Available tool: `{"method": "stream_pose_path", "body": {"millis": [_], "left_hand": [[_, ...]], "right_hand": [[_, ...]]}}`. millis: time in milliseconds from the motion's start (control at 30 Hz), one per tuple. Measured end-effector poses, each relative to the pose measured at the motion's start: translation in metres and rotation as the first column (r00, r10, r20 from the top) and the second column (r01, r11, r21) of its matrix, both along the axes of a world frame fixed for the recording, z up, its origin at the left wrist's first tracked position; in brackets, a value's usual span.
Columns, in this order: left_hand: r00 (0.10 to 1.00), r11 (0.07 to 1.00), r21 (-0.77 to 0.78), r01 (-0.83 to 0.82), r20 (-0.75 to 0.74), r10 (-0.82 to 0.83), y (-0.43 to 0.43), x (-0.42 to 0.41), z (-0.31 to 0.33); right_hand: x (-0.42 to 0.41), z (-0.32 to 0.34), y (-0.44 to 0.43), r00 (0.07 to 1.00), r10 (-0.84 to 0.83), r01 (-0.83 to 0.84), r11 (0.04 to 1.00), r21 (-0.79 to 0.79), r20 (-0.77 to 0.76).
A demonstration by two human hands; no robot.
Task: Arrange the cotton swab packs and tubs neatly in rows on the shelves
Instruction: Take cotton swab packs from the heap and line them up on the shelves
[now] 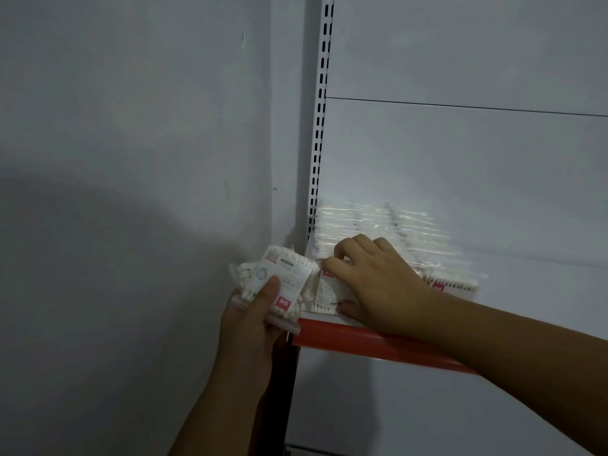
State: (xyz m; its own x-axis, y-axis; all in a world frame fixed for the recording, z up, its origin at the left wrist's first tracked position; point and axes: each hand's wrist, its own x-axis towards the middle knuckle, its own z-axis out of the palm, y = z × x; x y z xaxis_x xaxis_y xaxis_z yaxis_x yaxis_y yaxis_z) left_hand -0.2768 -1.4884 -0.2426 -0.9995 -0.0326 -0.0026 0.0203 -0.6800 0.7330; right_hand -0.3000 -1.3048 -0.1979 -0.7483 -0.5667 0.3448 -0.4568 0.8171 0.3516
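Note:
My left hand (pixel 251 319) grips a small stack of clear cotton swab packs (pixel 285 278) with white labels and pink tags, held just off the shelf's left end. My right hand (pixel 378 284) lies over a swab pack (pixel 324 296) at the front left corner of the shelf (pixel 378 345), fingers and thumb curled round it. Behind the right hand several more packs (pixel 394 225) stand in rows against the back panel. Another pack (pixel 454 284) shows at the front, to the right of my wrist.
The shelf has a red front strip and hangs on a white slotted upright (pixel 320 126). A grey wall (pixel 131 143) closes off the left side. The white back panel (pixel 477 159) rises behind; the shelf surface to the right is bare. A dark post (pixel 281 390) runs below the shelf's corner.

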Motion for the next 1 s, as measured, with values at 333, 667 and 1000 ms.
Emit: {"method": "stream_pose_path", "body": {"millis": [333,667,1000], "left_hand": [[0.999,1.0,0.0,-0.031,-0.016,0.031,-0.004,-0.003,0.001],[0.976,0.975,-0.202,0.094,-0.174,-0.131,0.024,0.01,0.022],[0.941,0.926,0.172,0.336,-0.085,-0.326,0.05,0.013,0.036]], "right_hand": [[-0.006,-0.004,0.01,0.988,0.152,-0.152,0.988,-0.03,-0.026],[0.038,0.068,0.003,0.948,0.188,0.033,0.745,-0.666,0.258],[0.069,0.081,0.077,0.867,0.295,0.342,0.235,-0.91,0.402]]}}
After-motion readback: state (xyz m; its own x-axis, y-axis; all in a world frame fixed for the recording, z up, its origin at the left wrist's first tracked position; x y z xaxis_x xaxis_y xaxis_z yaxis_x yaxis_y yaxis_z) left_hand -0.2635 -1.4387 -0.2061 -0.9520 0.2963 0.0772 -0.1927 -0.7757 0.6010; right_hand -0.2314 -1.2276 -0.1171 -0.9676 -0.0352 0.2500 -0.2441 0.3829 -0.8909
